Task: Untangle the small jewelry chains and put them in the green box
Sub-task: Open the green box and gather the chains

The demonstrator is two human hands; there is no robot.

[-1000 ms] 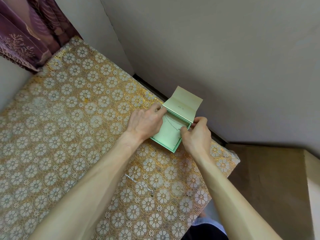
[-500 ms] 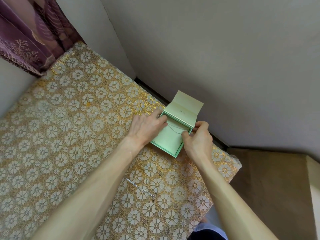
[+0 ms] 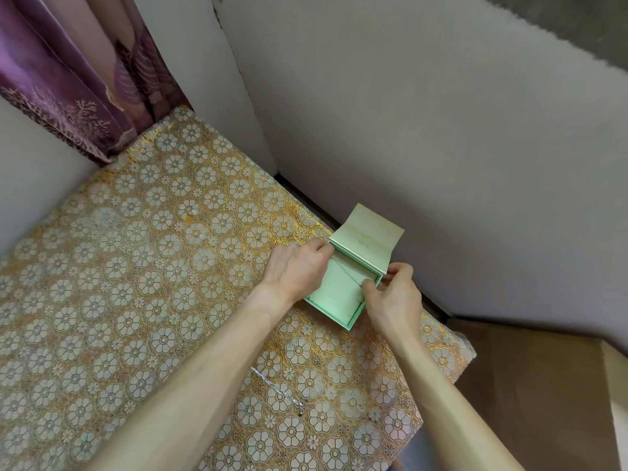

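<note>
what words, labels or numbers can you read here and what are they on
Small print inside the open lid of the box: too small and blurred to read.
No other text shows on the box, tablecloth, curtain or wall.

You seem to be in a home: a gold floral cloth [image 3: 136, 283] covers your bench [image 3: 441, 334], a purple patterned curtain [image 3: 78, 79] hangs far left, and plain painted walls [image 3: 407, 130] meet in a corner.
</note>
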